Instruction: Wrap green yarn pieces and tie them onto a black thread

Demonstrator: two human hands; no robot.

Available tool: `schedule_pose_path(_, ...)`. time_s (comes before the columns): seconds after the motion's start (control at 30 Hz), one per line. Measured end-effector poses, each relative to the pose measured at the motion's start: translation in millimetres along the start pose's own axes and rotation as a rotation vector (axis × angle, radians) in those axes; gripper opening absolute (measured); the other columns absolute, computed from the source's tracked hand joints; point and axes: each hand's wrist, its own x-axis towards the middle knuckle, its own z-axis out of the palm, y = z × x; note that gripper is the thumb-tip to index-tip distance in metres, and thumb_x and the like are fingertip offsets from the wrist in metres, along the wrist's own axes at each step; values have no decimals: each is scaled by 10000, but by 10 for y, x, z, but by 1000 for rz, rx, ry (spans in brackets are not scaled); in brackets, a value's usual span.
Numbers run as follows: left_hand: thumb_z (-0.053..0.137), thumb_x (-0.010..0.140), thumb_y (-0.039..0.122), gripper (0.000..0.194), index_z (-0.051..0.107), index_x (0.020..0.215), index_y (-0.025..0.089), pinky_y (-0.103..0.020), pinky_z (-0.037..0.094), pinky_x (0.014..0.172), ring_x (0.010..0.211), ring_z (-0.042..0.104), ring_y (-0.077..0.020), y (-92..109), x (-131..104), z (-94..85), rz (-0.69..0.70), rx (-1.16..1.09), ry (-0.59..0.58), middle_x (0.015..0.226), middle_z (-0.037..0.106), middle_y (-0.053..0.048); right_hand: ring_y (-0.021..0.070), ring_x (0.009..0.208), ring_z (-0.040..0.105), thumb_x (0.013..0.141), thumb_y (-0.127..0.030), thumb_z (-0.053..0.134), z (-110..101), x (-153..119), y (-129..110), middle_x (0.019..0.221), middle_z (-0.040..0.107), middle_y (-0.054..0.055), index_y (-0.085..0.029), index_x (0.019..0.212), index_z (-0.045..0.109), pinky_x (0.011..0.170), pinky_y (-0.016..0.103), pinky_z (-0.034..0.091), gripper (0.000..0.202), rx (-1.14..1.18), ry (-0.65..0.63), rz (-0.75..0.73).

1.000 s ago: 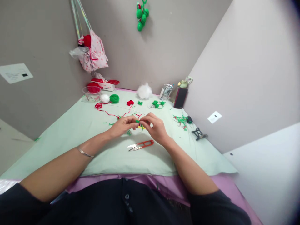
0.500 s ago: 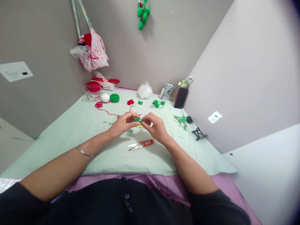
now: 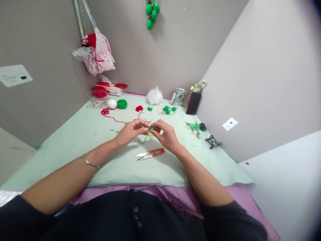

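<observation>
Between my fingertips is a small green crocheted piece (image 3: 150, 128), mostly covered by the fingers. My left hand (image 3: 131, 131) pinches its left side, with thumb and fingers closed. My right hand (image 3: 164, 133) grips the right side the same way. A green yarn tail (image 3: 143, 141) hangs below the piece toward the cloth. Just nearer to me than the hands lies a pair of orange-handled thread snips (image 3: 150, 154), blades pointing left. Part of a yellow item (image 3: 151, 134) shows beneath the fingers, too covered to name.
Behind the hands lie a green yarn ball (image 3: 122, 104), a red yarn bundle (image 3: 139, 108), white stuffing (image 3: 154, 96) and small green crocheted pieces (image 3: 166, 109). At right are a phone (image 3: 193, 103), yarn scraps (image 3: 194, 126) and a black claw clip (image 3: 212, 142). A plastic tub (image 3: 97, 99) stands back left.
The green piece has turned between my fingers and less of it shows. Its yarn tail now hangs longer to the lower left. Both hands stay in nearly the same place.
</observation>
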Motion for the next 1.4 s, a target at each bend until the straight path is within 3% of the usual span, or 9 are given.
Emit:
schedule_pose_path(0.5,719,792,451,335,595,856,147,-369,529,832,786,675,-174,21,0,-23,-70,-3,-67,809,652,-22,132,716,598,900,-226,626,21,-12,20,834,661,32,-210,966,683,686,274,492,89,46,-49,-65)
schedule_pose_path(0.77,709,799,332,309,566,1016,164,-378,543,865,840,692,-167,56,-9,0,-26,-64,-70,1047,618,-46,137,773,627,888,-205,624,9,-7,34,888,680,35,-214,979,689,711,275,514,112,157,-28,22)
schedule_pose_path(0.97,693,810,302,279,576,1021,162,-415,531,920,910,679,-190,65,-21,-22,12,-89,-80,1060,614,-56,138,770,626,892,-231,628,-8,-6,10,875,678,36,-212,976,692,715,280,516,108,153,-5,23)
schedule_pose_path(1.23,758,757,355,311,589,933,161,-356,538,813,805,688,-180,12,0,-6,-12,-29,-31,890,673,-32,147,785,633,885,-256,643,17,-18,26,891,678,42,-219,1003,687,713,289,525,131,170,-41,8)
schedule_pose_path(1.4,768,736,394,320,599,867,155,-335,536,761,745,670,-168,-41,14,3,-22,-6,-13,777,662,-15,140,748,635,857,-259,670,53,-18,49,881,685,39,-197,954,678,696,285,523,115,192,-86,83)
